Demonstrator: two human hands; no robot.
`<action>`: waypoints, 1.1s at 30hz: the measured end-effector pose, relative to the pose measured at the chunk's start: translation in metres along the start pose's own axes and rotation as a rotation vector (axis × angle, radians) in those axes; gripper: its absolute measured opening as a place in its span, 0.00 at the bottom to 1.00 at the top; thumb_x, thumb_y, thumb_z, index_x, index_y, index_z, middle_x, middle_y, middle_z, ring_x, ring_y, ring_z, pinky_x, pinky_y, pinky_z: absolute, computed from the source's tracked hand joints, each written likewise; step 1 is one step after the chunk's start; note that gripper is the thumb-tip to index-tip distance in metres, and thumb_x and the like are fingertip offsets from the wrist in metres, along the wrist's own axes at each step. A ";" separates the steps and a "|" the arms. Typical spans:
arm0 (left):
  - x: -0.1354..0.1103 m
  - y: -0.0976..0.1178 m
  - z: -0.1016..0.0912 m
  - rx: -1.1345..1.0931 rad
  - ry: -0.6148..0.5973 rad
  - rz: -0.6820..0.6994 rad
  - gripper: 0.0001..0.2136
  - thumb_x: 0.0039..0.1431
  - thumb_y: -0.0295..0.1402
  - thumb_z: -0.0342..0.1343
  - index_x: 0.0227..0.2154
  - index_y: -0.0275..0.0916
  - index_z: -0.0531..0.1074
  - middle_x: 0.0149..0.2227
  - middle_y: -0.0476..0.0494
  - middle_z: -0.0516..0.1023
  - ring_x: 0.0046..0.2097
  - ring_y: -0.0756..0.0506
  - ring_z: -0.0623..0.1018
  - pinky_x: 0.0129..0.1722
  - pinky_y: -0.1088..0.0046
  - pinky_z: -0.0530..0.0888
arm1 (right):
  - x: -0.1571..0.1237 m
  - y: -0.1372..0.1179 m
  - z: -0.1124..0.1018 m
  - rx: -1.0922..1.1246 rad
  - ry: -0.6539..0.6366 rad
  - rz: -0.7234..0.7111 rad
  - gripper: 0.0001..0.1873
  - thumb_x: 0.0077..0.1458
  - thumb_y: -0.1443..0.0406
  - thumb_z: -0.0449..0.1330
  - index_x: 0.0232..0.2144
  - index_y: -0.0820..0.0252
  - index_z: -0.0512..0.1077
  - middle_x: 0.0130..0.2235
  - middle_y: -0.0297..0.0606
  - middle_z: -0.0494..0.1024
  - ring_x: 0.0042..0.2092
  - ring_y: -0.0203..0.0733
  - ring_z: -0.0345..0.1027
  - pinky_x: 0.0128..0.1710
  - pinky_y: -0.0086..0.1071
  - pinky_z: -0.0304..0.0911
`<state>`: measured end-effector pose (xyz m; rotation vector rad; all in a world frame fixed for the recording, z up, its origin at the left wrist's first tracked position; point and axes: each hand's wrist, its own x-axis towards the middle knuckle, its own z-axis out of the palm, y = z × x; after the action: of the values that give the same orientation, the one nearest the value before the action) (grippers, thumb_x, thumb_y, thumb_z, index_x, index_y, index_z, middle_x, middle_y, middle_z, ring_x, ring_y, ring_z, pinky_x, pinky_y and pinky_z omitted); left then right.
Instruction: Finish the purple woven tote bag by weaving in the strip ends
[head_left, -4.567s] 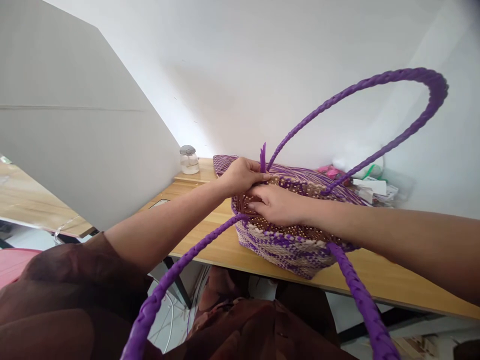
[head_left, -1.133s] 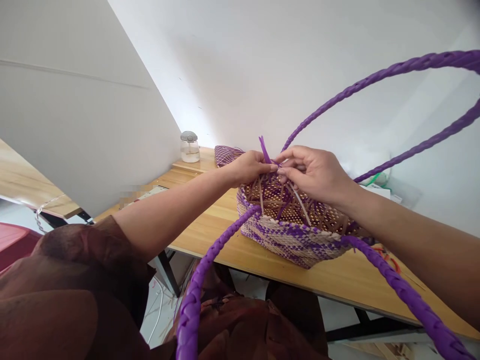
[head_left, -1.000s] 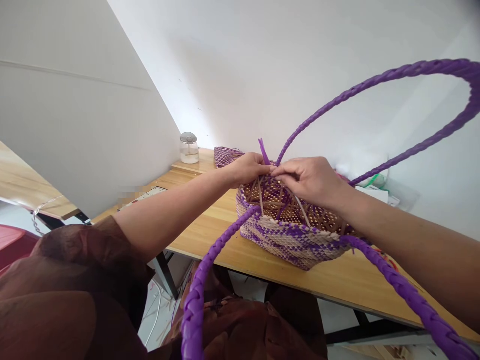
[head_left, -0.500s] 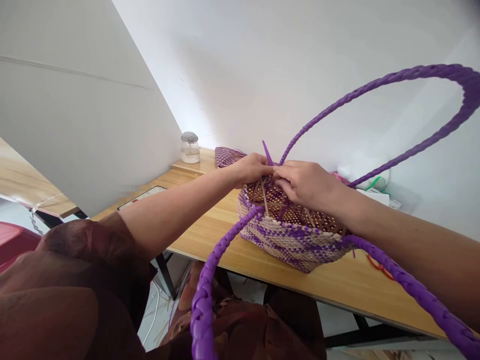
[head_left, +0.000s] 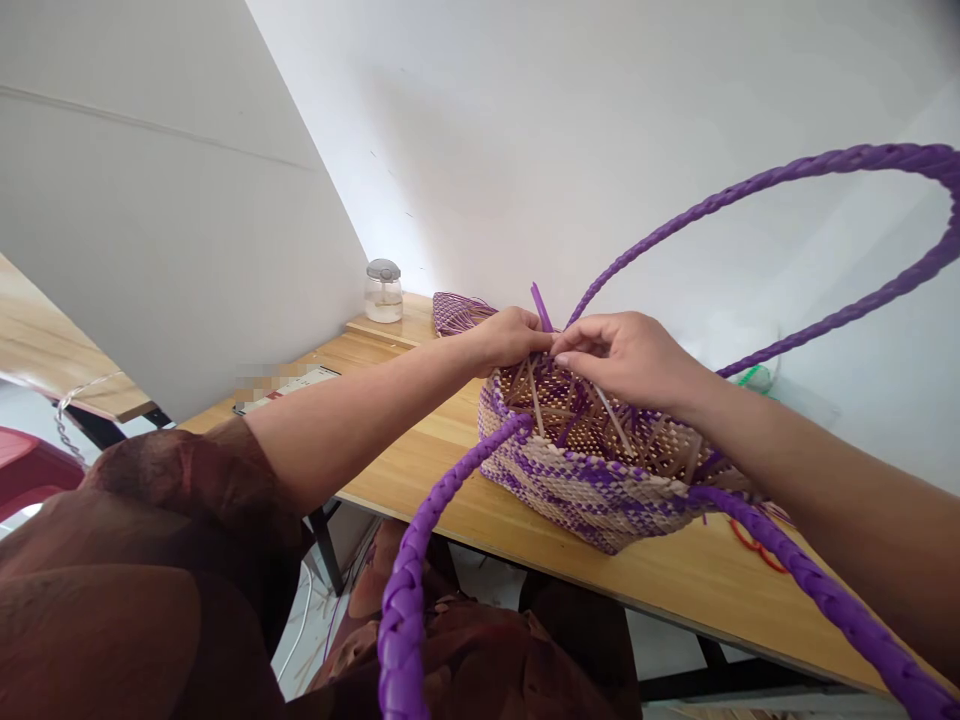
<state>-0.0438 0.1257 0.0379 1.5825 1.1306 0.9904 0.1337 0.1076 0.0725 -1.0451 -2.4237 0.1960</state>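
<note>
Woven basket [head_left: 585, 490] upright on surface [head_left: 442, 450]; L hand [head_left: 516, 338] pinching its far rim nr purple strip [head_left: 540, 308]; R hand [head_left: 626, 360] fingertips adj., can't tell if gripping; best brace rim w/ L, work R gently.

Our left forearm [head_left: 382, 405], bare, slants forward and inward, wrist almost straight, and the left hand [head_left: 516, 335] sits low with its knuckles up! The left thumb [head_left: 540, 341] lies out toward the right, its fingers curled mostly from our sight. Across from it, our right forearm [head_left: 795, 470] angles in, and the right hand [head_left: 619, 352] arches, fingers bent, the right thumb [head_left: 576, 362] extended beneath them. Fingertips close to the left thumb, right there; whether they actually touch, we can't tell!
</note>
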 end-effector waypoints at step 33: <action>0.002 0.001 0.003 -0.030 0.046 -0.042 0.03 0.54 0.25 0.57 0.26 0.35 0.73 0.21 0.49 0.71 0.25 0.49 0.71 0.29 0.70 0.68 | 0.008 -0.026 0.008 -0.798 -0.164 -0.325 0.12 0.53 0.78 0.53 0.30 0.64 0.75 0.32 0.43 0.75 0.30 0.39 0.65 0.29 0.34 0.56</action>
<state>-0.0405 0.1267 0.0382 1.5134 1.1709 1.0162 0.1083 0.0961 0.0768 -0.9202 -2.8368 -0.8900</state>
